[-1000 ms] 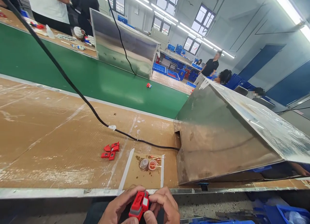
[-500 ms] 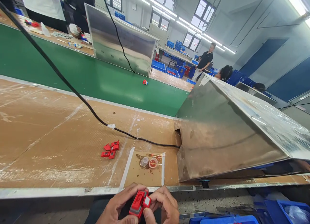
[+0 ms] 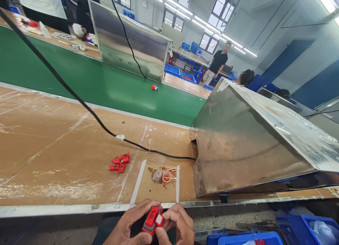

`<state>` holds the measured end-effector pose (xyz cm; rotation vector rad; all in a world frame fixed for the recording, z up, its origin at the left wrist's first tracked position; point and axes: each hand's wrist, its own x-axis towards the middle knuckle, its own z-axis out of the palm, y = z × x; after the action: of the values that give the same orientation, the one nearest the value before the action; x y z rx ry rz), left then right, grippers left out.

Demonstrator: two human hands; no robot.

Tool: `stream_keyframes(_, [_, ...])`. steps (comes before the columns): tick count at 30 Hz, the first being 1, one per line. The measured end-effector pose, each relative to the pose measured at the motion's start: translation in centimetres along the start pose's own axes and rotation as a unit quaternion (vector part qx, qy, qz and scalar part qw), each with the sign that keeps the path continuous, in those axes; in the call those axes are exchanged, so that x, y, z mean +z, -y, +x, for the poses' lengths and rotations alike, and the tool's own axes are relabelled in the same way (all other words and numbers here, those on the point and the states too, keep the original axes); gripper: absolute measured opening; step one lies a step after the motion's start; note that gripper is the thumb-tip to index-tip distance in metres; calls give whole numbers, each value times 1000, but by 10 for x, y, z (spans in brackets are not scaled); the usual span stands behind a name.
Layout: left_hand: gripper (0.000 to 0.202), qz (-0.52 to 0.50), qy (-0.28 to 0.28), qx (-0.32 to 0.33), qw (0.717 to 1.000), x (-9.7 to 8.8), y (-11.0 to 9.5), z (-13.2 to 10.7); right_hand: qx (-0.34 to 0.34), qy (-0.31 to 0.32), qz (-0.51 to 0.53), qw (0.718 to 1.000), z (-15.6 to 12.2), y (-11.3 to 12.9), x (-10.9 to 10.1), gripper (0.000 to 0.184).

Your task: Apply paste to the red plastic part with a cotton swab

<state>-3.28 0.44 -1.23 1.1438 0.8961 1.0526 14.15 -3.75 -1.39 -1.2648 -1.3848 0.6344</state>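
Both my hands meet below the table's front edge around one red plastic part (image 3: 151,219) with a grey underside. My left hand (image 3: 127,225) cradles it from the left and my right hand (image 3: 177,224) pinches a small red-and-white piece at its upper end. On the cardboard-covered table (image 3: 53,146) in front of me lies a small cluster of loose red parts (image 3: 118,163). Two small round caps (image 3: 162,175), one clear and one reddish, sit with thin sticks on a stained, taped-off square.
A black cable (image 3: 79,100) crosses the table into a slanted metal cover (image 3: 246,146) on the right. Behind runs a green conveyor belt (image 3: 106,86) carrying one red part (image 3: 154,87). Other people work at the far side. Blue bins (image 3: 304,231) stand at lower right.
My hands stay on the red part with only small finger shifts. The view has drifted slightly, and the red part on the belt has moved to the left.
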Motion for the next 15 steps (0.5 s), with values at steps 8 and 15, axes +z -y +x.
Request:
stream_keyframes(8, [55, 5, 21, 5, 1000, 5, -16, 4, -28, 68, 53, 996, 6, -15, -12, 10])
stream_keyframes(15, [64, -151, -39, -79, 985, 14, -1, 0, 138, -27, 154, 978, 2, -16, -3, 53])
